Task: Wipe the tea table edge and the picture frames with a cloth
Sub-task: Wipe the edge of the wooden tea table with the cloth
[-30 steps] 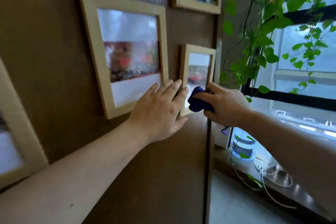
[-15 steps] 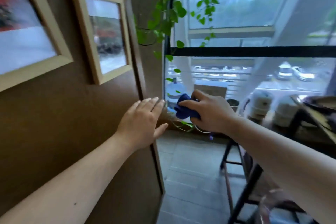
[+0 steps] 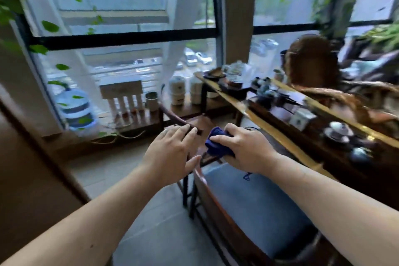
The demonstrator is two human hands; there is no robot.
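My right hand (image 3: 246, 149) grips a bunched dark blue cloth (image 3: 217, 143), held in the air above a chair. My left hand (image 3: 172, 153) hovers just to the left of the cloth, fingers spread flat and holding nothing. The tea table (image 3: 287, 142), dark wood with a light yellow edge strip, runs from the middle to the right and carries cups, pots and a small box. No picture frames are in view now. The brown wall (image 3: 28, 168) fills the lower left.
A dark wooden chair with a blue cushion (image 3: 254, 207) stands right below my hands, next to the table. A low shelf (image 3: 138, 119) with jars, a water bottle (image 3: 73, 110) and trailing green leaves line the big window. Grey floor tiles lie at the bottom.
My view has swung right, away from the wall and its picture frames, toward the window and tea table. Both hands came off the wall and moved over the chair, the cloth still in my right hand.
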